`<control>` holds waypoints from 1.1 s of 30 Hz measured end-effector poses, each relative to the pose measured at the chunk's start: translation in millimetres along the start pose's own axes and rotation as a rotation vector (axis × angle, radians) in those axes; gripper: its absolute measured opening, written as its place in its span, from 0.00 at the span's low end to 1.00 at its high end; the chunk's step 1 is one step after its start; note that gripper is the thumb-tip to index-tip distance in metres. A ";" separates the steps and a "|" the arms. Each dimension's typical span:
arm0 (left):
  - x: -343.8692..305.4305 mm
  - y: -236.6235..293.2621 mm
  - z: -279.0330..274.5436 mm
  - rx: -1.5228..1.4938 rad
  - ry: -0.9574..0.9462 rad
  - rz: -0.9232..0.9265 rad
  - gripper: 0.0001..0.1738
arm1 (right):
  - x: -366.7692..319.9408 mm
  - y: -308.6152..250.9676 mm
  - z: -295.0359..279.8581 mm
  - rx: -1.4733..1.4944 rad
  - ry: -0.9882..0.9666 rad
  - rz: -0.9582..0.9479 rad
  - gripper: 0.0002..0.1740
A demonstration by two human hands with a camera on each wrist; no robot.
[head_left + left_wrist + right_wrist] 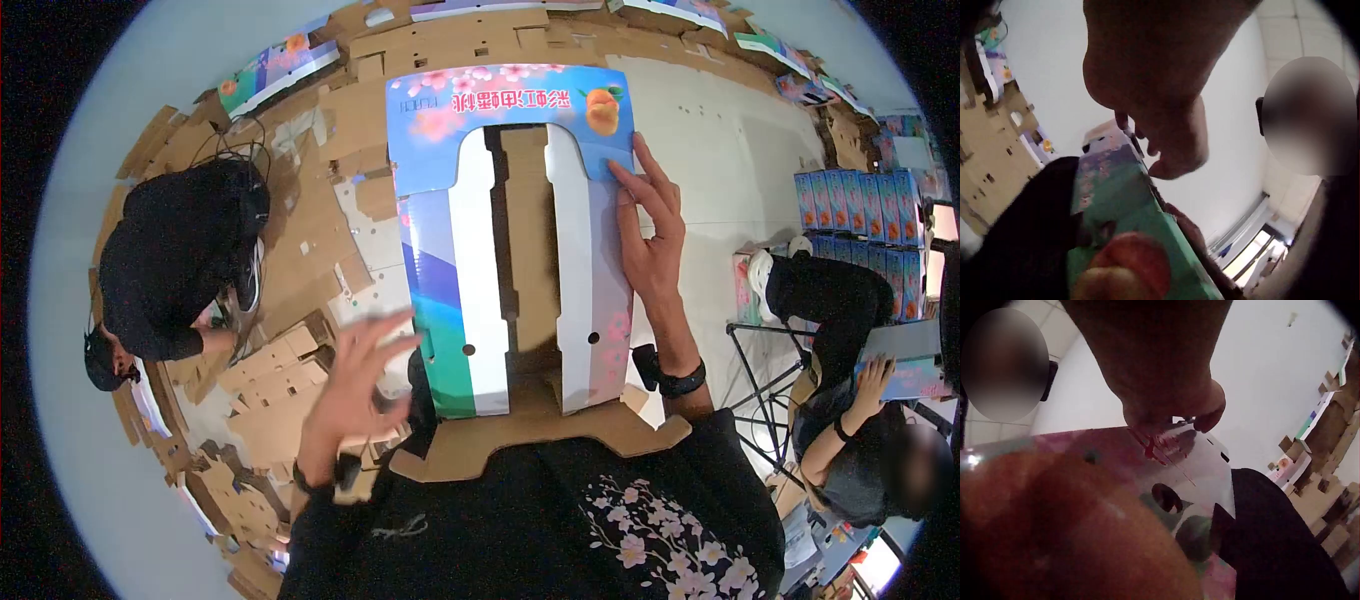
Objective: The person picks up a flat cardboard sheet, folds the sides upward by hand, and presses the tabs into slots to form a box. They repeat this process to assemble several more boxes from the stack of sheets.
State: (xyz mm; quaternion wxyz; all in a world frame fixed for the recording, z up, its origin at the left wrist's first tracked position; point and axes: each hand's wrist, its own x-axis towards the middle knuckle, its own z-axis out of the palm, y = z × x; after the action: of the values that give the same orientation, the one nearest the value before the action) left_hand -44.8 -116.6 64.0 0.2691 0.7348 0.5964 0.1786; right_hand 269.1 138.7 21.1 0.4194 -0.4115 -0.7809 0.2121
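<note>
A printed cardboard fruit box (430, 240) lies in front of the person's body in the head view. Its long top opening has white inner flaps, and a blue end panel with peaches and pink blossoms is at the far end. The left hand (355, 380), blurred, hovers by the box's left wall with fingers spread and nothing held. On the far right corner, the right hand (655, 230) touches the box with extended fingers, one fingertip on the blue panel. A plain brown end flap (540, 440) sticks out towards the body. Both wrist views show the printed box walls (1110, 181) close up.
Flattened cardboard (310, 220) covers much of the floor at left, where a person in black (180, 260) bends down. At right, another person (850, 430) sits holding a box, near a folding stool frame (765, 390) and rows of finished boxes (860, 210).
</note>
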 end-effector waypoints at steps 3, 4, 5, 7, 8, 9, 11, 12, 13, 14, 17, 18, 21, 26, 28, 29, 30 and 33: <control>-37.4 19.6 26.0 -0.175 0.034 -0.042 0.54 | -1.7 -0.1 0.1 0.034 -0.016 0.019 0.23; -36.3 20.9 31.9 -0.212 0.054 -0.034 0.53 | -2.4 0.9 0.1 0.041 -0.020 0.015 0.23; -31.7 22.3 36.2 -0.245 0.078 -0.024 0.53 | -1.1 2.5 0.6 0.049 -0.021 0.006 0.23; -28.6 19.5 59.1 -0.416 0.236 -0.041 0.52 | 0.0 3.6 1.8 0.071 -0.025 0.011 0.23; -31.0 12.6 82.6 -0.557 0.369 -0.070 0.51 | -1.3 3.3 2.0 0.085 -0.030 0.026 0.23; -29.1 12.4 97.4 -0.698 0.502 -0.097 0.50 | -2.0 3.2 2.2 0.097 -0.035 0.041 0.23; -7.9 29.7 100.6 -0.598 0.643 -0.143 0.43 | -4.4 4.4 1.8 0.100 -0.036 0.046 0.22; -2.5 34.8 93.3 -0.458 0.617 -0.199 0.41 | -4.7 3.9 2.5 0.103 -0.041 0.047 0.22; 2.4 37.3 88.6 -0.316 0.590 -0.254 0.40 | -4.1 2.4 3.9 0.121 -0.036 0.051 0.22; 7.3 38.8 88.5 -0.201 0.520 -0.232 0.36 | -4.1 1.0 3.9 0.137 -0.032 0.057 0.22; 14.8 44.4 86.7 -0.294 0.531 -0.265 0.34 | -4.8 3.9 1.1 0.126 -0.033 0.044 0.22; 15.0 42.9 87.3 -0.356 0.516 -0.286 0.33 | -4.6 5.1 0.9 0.115 -0.034 0.033 0.22; 14.2 29.7 95.6 -0.490 0.504 -0.336 0.33 | -3.6 4.8 1.1 0.156 -0.038 0.042 0.23; 36.8 15.4 74.2 -0.219 0.588 -0.229 0.40 | -0.5 9.7 -7.8 0.261 -0.122 0.085 0.24; 57.1 16.3 52.1 0.052 0.522 -0.153 0.44 | 0.7 10.2 -12.3 0.265 -0.161 0.100 0.24; 67.3 17.3 42.3 0.188 0.490 -0.116 0.46 | 1.2 10.0 -13.3 0.245 -0.174 0.100 0.24; 78.9 20.8 33.8 0.247 0.443 -0.111 0.46 | 2.0 9.6 -13.7 0.226 -0.186 0.100 0.24; 101.6 27.7 24.6 0.345 0.340 -0.098 0.48 | 2.1 10.7 -13.7 0.110 -0.195 0.019 0.25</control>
State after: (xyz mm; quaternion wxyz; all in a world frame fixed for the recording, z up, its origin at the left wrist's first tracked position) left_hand 13.9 -26.3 55.4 0.0437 0.6995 0.6897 0.1819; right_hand 284.8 146.3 22.4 0.3616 -0.3728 -0.8011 0.2977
